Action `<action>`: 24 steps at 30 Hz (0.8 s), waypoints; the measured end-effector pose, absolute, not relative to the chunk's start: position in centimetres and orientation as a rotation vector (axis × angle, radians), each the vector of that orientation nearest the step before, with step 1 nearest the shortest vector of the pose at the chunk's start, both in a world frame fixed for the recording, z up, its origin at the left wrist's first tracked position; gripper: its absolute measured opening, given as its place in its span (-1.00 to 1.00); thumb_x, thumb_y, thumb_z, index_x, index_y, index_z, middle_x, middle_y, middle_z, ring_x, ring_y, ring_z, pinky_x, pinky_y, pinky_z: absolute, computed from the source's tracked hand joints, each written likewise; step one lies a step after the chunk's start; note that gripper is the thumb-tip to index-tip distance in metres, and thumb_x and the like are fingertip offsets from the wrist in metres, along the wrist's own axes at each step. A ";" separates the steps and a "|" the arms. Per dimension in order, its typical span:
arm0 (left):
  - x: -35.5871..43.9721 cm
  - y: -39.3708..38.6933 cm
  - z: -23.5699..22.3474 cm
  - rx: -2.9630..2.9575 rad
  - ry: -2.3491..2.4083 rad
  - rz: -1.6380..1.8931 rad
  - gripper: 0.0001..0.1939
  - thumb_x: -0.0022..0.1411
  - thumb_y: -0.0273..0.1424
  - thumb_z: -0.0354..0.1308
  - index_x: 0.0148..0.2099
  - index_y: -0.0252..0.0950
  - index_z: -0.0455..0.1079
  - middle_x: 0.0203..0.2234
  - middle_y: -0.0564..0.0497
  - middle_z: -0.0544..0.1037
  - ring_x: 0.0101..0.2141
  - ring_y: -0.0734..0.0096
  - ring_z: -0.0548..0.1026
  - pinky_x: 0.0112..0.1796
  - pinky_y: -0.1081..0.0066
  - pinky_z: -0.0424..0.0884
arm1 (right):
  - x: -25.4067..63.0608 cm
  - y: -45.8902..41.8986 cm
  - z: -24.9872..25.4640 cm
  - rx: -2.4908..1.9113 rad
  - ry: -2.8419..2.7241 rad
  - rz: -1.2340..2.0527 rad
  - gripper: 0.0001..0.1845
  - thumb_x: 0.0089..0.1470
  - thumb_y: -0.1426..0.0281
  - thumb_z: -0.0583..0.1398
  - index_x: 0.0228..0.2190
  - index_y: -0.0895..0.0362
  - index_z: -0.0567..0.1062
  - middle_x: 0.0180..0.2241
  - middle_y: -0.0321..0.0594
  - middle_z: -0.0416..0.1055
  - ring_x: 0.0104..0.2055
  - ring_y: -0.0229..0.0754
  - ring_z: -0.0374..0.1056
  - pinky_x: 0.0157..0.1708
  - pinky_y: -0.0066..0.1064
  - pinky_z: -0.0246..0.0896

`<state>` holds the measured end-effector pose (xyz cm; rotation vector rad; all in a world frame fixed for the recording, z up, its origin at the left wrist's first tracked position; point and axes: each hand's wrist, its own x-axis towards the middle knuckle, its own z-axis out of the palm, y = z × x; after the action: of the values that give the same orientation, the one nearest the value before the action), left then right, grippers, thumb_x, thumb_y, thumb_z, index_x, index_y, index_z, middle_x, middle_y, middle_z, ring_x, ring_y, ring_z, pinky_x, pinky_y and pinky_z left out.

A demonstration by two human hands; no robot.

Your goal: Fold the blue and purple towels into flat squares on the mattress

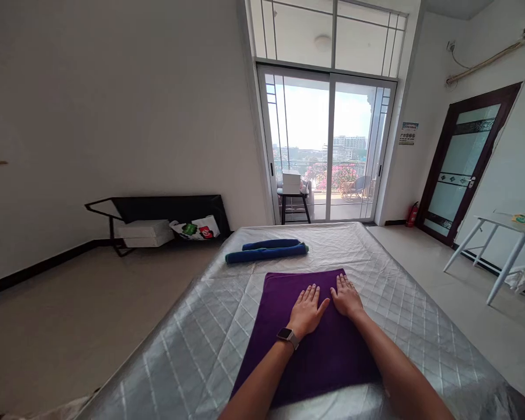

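A purple cloth lies spread flat on the plastic-covered mattress. Both of my hands rest palm down on its upper half. My left hand, with a watch at the wrist, has its fingers stretched out and its thumb pointing right. Close by on the right, my right hand lies flat near the cloth's far right corner, fingers extended. Neither hand grips anything. Beyond the cloth's far edge, a blue rolled or folded cloth with a green edge lies across the mattress.
Against the left wall sits a black folded frame with white boxes and a printed bag. Sliding glass doors stand beyond the mattress. To the right are a white stool, a fire extinguisher and a door.
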<state>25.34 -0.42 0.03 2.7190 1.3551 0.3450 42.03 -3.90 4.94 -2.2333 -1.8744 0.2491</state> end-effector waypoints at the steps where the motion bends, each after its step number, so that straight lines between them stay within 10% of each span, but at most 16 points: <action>1: 23.9 -0.4 0.1 2.705 1.417 0.338 -0.27 0.38 0.07 -0.24 0.40 -0.26 0.07 0.37 -0.15 0.13 0.35 0.06 0.04 0.30 0.01 -0.08 | 42.0 -3.8 4.9 -2.239 -1.867 0.248 -0.26 0.29 0.15 -0.17 0.35 0.31 -0.03 0.40 -0.07 -0.16 0.44 -0.14 -0.29 0.35 -0.27 -0.37; 24: 13.7 -0.2 0.1 2.555 1.878 0.345 -0.13 0.37 0.08 -0.37 0.36 -0.56 0.08 0.34 -0.31 0.13 0.34 0.04 0.05 0.28 0.13 0.04 | 42.1 -9.5 4.7 -2.234 -1.941 0.244 -0.26 0.32 0.16 -0.19 0.34 0.37 -0.03 0.40 -0.01 -0.12 0.44 -0.11 -0.29 0.36 -0.25 -0.35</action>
<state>13.67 -0.16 0.06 2.5548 1.8777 0.3452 42.13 -9.48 4.67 -2.2341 -1.9410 0.2444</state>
